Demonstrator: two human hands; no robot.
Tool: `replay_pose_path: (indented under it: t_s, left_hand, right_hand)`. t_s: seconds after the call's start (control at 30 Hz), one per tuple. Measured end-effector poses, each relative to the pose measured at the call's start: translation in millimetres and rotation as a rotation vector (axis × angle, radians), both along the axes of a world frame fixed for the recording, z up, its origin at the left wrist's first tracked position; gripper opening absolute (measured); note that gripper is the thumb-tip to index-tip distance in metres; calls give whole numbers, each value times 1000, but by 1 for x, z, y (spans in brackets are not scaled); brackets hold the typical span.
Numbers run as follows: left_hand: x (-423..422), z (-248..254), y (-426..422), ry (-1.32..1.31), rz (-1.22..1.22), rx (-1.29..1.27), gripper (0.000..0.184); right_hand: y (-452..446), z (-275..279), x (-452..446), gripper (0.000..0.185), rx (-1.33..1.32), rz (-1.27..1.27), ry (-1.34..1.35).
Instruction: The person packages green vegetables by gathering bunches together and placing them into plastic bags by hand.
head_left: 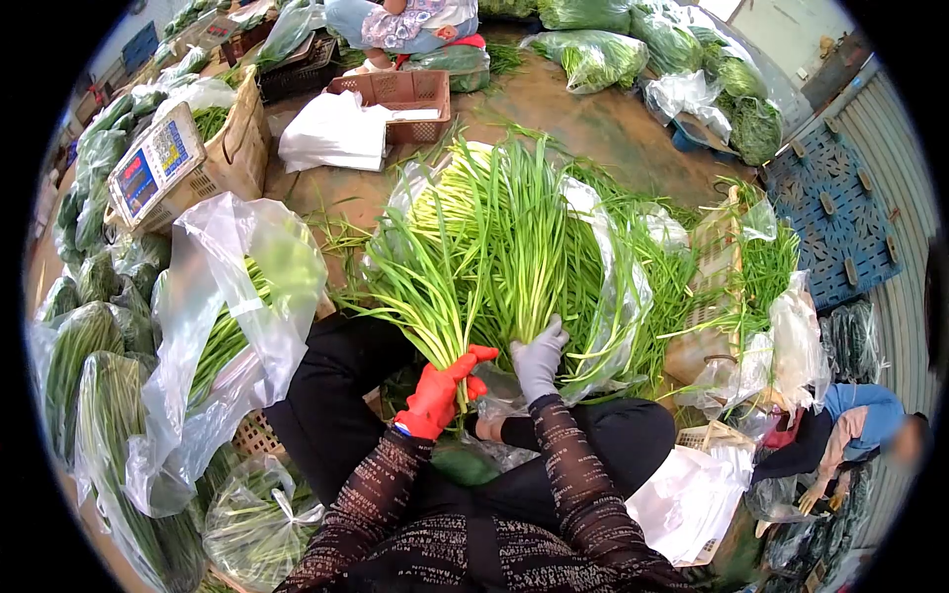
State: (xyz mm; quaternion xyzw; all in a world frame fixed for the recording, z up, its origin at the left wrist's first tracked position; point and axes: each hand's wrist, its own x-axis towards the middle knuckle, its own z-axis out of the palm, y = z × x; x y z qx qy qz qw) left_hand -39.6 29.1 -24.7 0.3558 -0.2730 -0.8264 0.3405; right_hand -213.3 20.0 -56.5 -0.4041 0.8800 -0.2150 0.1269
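Observation:
My left hand (442,393), in a red glove, is closed round the lower ends of a bunch of long green leaves (425,314) that fans up and to the left. Close by on the right, my right hand (540,360), in a grey glove, has its fingers curled at the base of the large pile of green stalks (529,237). That pile lies in front of my legs on clear plastic (633,282). What the right fingers hold, if anything, is hidden among the stalks.
Bagged greens (99,405) and a plastic-covered basket (237,326) stand at left. A red-brown crate (425,91) and white bags (336,133) lie ahead. At right are a basket (707,296), white sheets (692,494) and a person (860,410); another person (420,25) sits ahead.

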Motion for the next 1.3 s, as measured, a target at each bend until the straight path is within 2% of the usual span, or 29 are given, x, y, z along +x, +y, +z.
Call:
replay_pose_path:
  t_s: [0.07,0.13,0.2,0.23,0.27,0.33,0.37,0.4,0.47,0.5,0.53,0.6,0.67,0.7,0.73,0.77,0.8,0.87,0.93,0.97,1.0,1.07,1.1,1.17,1.2,1.23,1.27,1.3]
  left_hand:
    - [2,3,0,-7,1,-3,29]
    - [4,5,0,-10,3,0,29]
    - [4,7,0,-3,-5,-5,29]
    - [4,8,0,0,-7,-4,29]
    - [3,8,0,8,-14,-55,30]
    - [4,19,0,16,-19,-109,30]
    - [6,32,4,9,-47,-218,30]
    - [7,41,6,1,-76,-326,30]
    - [6,41,10,12,-108,-309,31]
    - [3,36,9,7,-75,-273,30]
    - [-1,32,8,4,-32,-234,29]
    - [-4,22,7,-18,-9,-172,28]
    - [-6,11,7,-56,-45,-96,27]
    - [-8,9,8,-34,-55,-90,27]
    - [-9,9,11,-35,-56,-91,27]
    - [-11,9,13,-11,-73,-91,28]
    - [-13,9,14,14,-92,-91,29]
    - [-16,8,16,-29,-115,-63,32]
    - [-17,-7,19,-77,-192,-74,34]
    - [-24,-12,25,30,-26,-149,36]
    - [-22,-12,26,28,-23,-147,36]
    - [-21,-10,24,193,-66,163,36]
    - [-19,-17,25,234,-62,145,35]
    - [-16,-13,22,270,-63,152,34]
    - [-13,-12,22,307,-67,164,34]
    - [-10,-12,21,174,-79,215,32]
    - [-10,-10,20,175,-73,210,32]
    - [-10,-2,18,179,-95,240,31]
  right_hand:
    - [0,-20,-12,72,-156,-36,-18]
    - [3,-1,-24,51,-303,-164,-515]
    - [10,21,-45,32,-214,-152,-1166]
    - [17,55,-43,22,-137,-208,-1322]
    - [21,65,-46,22,-139,-210,-1320]
    - [30,77,-52,26,-309,-6,-1568]
    - [37,82,-46,26,-431,254,-1173]
    - [35,74,-45,26,-429,252,-1174]
    - [35,51,-47,30,-578,119,-663]
    - [37,49,-51,35,-570,-97,-883]
    - [36,62,-44,35,-570,-89,-878]
    - [41,82,-27,39,-600,-280,-811]
    - [47,59,-29,46,-666,-186,-730]
    - [48,58,-25,44,-673,27,-264]
    - [49,57,-20,42,-651,234,204]
    - [56,58,-13,34,-254,218,172]
    - [57,60,-5,28,-29,337,229]
    - [64,58,11,34,7,481,347]
    - [67,49,29,37,-2,512,576]
    - [70,53,36,36,71,580,560]
    - [71,71,46,45,66,613,476]
    - [73,35,43,72,-96,691,510]
    - [73,40,42,72,-101,692,510]
    - [76,63,36,86,57,922,248]
    - [70,85,30,74,109,941,31]
    - [64,76,15,62,22,797,-435]
    - [56,66,3,51,-65,624,-886]
    - [48,90,6,29,-158,384,-871]
